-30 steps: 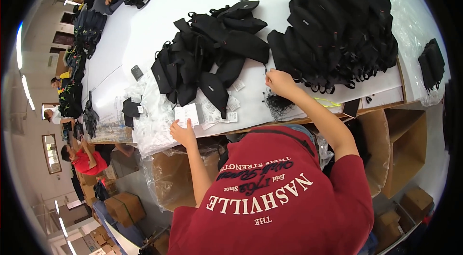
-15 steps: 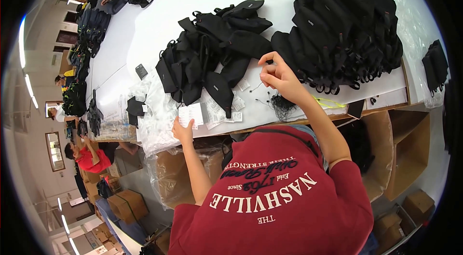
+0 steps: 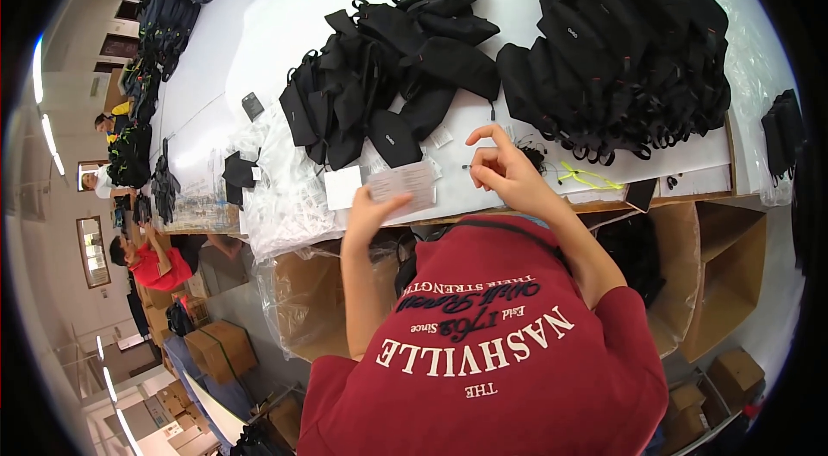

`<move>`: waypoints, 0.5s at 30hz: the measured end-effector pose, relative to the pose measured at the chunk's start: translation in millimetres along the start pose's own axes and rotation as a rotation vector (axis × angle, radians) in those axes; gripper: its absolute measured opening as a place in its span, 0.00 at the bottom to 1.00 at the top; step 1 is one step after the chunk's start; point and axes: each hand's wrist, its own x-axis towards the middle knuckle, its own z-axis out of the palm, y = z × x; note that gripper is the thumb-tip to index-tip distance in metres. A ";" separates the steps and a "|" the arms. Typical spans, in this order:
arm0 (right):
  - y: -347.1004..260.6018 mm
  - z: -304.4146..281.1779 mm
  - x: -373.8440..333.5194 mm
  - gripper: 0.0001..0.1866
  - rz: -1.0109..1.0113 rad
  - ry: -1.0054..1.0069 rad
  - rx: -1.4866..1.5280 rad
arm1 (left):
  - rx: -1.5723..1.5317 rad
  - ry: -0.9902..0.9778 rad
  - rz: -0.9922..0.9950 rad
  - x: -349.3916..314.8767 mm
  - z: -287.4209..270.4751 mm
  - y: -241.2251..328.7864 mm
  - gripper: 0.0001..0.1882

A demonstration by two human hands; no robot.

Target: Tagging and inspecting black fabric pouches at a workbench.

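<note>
My left hand (image 3: 371, 214) holds a pale printed tag (image 3: 407, 185) between thumb and fingers, just above the table's near edge. Beside it lies a white card stack (image 3: 344, 188). To its right, my right hand (image 3: 509, 173) is raised with thumb and forefinger pinched together. A small dark bit shows at those fingertips; what it belongs to is unclear. Behind that hand is a tangle of thin black cords (image 3: 536, 156), partly hidden. Ahead of my hands sits a loose heap of black fabric pouches (image 3: 448, 63), with several white labels around its near side.
A taller stack of black pouches (image 3: 617, 42) stands at the right. Yellow-green cords (image 3: 588, 178) and a dark phone (image 3: 641, 194) lie near the front edge. Clear plastic (image 3: 289, 214) covers the left front. Below are open cardboard boxes (image 3: 733, 275). A co-worker in red (image 3: 159, 264) is far left.
My left hand has moved right from the white cards, now with a tag in it. My right hand has come slightly lower, its fingertips closer together.
</note>
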 end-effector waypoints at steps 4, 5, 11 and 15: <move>0.7 6.8 1.5 0.16 -0.027 0.053 -0.046 | -0.487 -0.133 0.043 -13.5 52.4 26.7 0.21; 1.5 5.3 0.8 0.16 -0.025 0.054 -0.048 | -0.585 -0.159 0.059 -13.8 59.9 25.0 0.22; 1.4 6.5 -4.3 0.16 -0.128 0.193 -0.060 | -0.490 -0.365 0.205 -20.0 74.7 38.8 0.33; -6.4 12.4 -7.7 0.15 -0.250 0.227 -0.215 | -0.504 -0.409 0.365 -22.6 80.4 42.3 0.35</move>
